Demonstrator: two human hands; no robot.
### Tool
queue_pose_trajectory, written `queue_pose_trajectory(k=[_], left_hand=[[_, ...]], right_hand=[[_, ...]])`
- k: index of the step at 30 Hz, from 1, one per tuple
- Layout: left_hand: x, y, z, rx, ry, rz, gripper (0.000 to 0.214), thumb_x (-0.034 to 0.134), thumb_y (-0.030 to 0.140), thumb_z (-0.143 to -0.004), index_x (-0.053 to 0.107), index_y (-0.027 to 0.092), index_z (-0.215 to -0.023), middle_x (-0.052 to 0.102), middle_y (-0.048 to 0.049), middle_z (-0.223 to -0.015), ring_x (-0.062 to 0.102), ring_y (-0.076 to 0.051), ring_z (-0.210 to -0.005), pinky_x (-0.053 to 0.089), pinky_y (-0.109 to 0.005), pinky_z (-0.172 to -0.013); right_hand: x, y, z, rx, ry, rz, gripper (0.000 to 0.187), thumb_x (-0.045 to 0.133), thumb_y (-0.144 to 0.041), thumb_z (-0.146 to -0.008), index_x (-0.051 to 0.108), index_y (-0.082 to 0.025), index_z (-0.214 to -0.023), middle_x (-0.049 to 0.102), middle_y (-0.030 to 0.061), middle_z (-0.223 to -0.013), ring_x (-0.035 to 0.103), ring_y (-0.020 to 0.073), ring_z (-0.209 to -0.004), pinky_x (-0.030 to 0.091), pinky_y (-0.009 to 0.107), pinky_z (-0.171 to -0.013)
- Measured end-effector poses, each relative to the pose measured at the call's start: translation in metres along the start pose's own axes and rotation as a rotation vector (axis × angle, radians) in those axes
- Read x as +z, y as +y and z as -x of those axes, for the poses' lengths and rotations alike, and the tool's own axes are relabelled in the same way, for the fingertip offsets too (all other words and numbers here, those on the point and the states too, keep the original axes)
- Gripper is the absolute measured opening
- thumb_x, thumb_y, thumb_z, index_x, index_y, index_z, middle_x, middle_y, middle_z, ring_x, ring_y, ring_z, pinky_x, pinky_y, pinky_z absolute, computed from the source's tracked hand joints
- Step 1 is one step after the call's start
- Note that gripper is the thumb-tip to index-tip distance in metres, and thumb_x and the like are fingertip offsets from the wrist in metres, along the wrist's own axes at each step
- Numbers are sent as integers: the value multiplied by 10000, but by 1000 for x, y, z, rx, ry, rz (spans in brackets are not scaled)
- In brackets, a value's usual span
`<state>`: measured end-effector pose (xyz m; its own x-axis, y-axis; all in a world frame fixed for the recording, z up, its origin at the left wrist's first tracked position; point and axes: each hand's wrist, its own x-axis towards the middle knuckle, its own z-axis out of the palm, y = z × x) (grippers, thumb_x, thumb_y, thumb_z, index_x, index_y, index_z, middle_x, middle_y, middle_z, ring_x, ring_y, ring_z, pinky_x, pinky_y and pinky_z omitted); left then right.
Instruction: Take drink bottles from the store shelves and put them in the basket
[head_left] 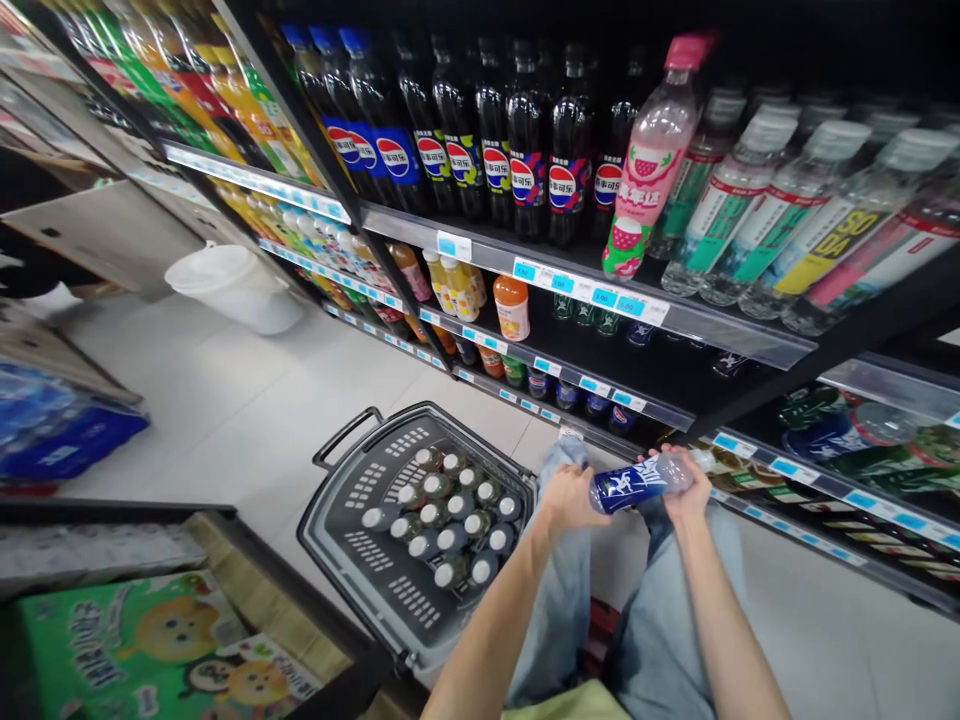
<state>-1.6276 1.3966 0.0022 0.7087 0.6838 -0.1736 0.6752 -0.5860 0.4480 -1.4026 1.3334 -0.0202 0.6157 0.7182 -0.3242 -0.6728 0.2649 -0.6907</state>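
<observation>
My left hand (571,495) grips the base end of a clear bottle (634,487) with a dark blue label and white lettering. Around its neck end, by the white cap, my right hand (688,488) is closed. The bottle lies nearly level above my knees, its cap pointing right. Left of my legs, a grey shopping basket (360,545) stands on the floor with several white-capped bottles (451,537) upright inside. In front of me, the middle shelf (592,355) holds an orange-capped bottle (511,306) and small bottles at the back.
Cola bottles (525,150), a pink bottle (651,160) and clear water bottles (806,210) fill the upper shelf. Bottles lie on their sides on the right shelf (885,440). A white bucket (232,285) stands on the floor, with a green-box display (127,640) at lower left.
</observation>
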Motion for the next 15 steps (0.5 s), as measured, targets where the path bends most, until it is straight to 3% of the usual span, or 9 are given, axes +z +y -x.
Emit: queue_pose_trajectory(k=[9, 15], left_hand=[[6, 10, -4, -60, -5, -13, 604, 833, 527, -703, 652, 193, -1172, 749, -120, -1171, 677, -324, -1170, 481, -436, -1070], [4, 5, -5, -11, -12, -24, 735, 891, 527, -648, 625, 218, -1260, 691, -105, -1311, 659, -311, -1215, 467, -423, -1092]], right_hand=[[-3, 7, -12, 25, 68, -38, 182, 763, -249, -632, 693, -203, -793, 762, 13, -818, 771, 264, -747, 664, 535, -819], [7, 12, -13, 101, 140, 5, 193, 799, -204, -592, 694, -197, -754, 774, 19, -758, 779, 279, -707, 674, 456, -689]])
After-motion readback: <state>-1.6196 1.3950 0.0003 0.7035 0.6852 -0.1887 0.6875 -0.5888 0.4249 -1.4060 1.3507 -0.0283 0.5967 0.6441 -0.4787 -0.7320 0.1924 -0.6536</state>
